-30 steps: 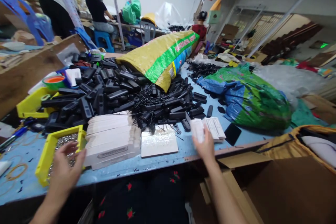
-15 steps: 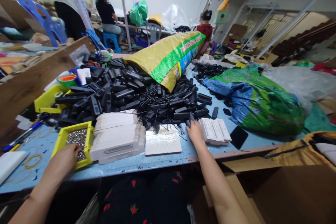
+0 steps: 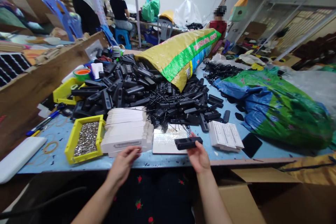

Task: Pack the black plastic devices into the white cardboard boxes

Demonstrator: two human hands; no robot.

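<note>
My right hand [image 3: 198,156] grips a long black plastic casing [image 3: 188,143] with oval recesses, held above the front of a white block [image 3: 169,138]. My left hand [image 3: 126,162] is closed in a pinch, in front of the stack of white printed cards [image 3: 126,129]. Whatever lies between its fingertips is too small to make out. Left of the cards stands a yellow bin [image 3: 68,145] filled with small shiny metal pieces [image 3: 88,138]. Behind the block spreads a heap of similar black casings [image 3: 133,89], with thin black sticks [image 3: 160,99] on top.
White boxes [image 3: 225,135] stand right of the block, beside a flat black pad [image 3: 251,145]. A yellow-green sack [image 3: 181,56] lies across the heap. A green and blue bag [image 3: 283,105] is at right, an open carton [image 3: 241,199] below the table edge. Several people sit behind.
My left hand has left the yellow bin and moved right, to the front of the cards. My right hand has brought a black casing from the heap's edge toward me. The view has shifted left.
</note>
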